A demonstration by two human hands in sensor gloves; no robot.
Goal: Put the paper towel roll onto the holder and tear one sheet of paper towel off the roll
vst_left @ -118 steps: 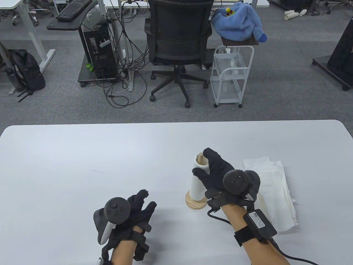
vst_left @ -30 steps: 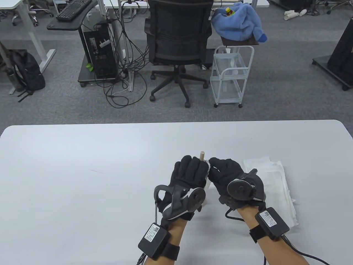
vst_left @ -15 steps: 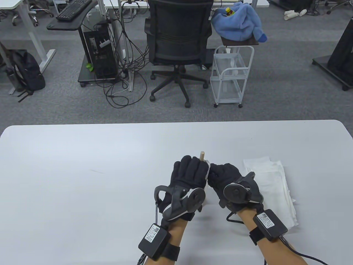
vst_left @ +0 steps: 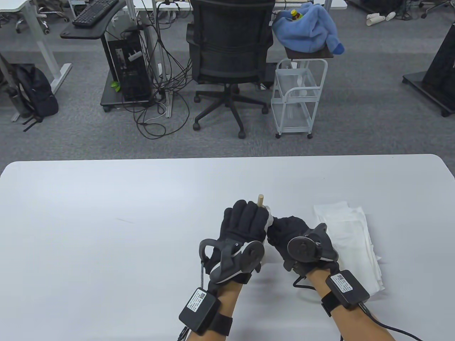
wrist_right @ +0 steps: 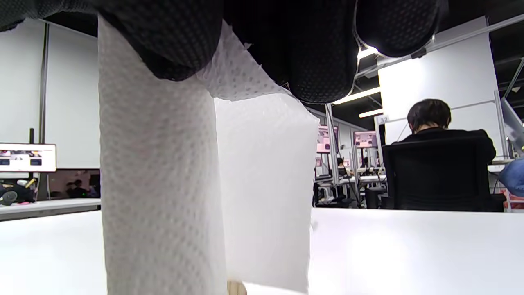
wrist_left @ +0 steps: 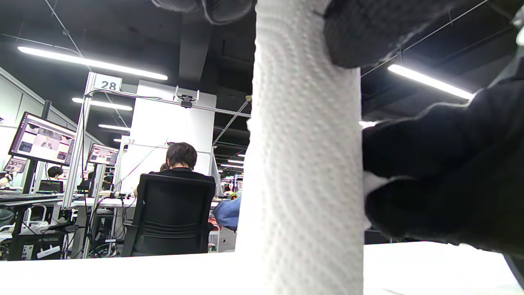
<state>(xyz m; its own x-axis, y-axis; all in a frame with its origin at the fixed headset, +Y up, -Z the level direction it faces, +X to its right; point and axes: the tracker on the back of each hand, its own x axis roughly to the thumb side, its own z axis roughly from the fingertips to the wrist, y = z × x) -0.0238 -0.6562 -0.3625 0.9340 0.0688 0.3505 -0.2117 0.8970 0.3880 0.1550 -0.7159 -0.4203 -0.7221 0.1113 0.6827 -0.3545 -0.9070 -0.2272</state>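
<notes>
Gloved fingers [wrist_left: 360, 32] grip the upright paper towel roll [wrist_left: 305, 172].

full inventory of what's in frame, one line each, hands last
paper towel roll: 1, white, upright on the holder, between both hands
holder peg: 1, light wood, tip above the roll
loose sheet: 1, white, peeled off the roll's side
folded paper towels: 1 stack, white, right of the hands
table: 1, white
office chair: 1, black, beyond the table
trolley: 1, white, with blue cloth on top
left hand: black glove, grip round the roll
right hand: black glove, pinches the sheet
</notes>
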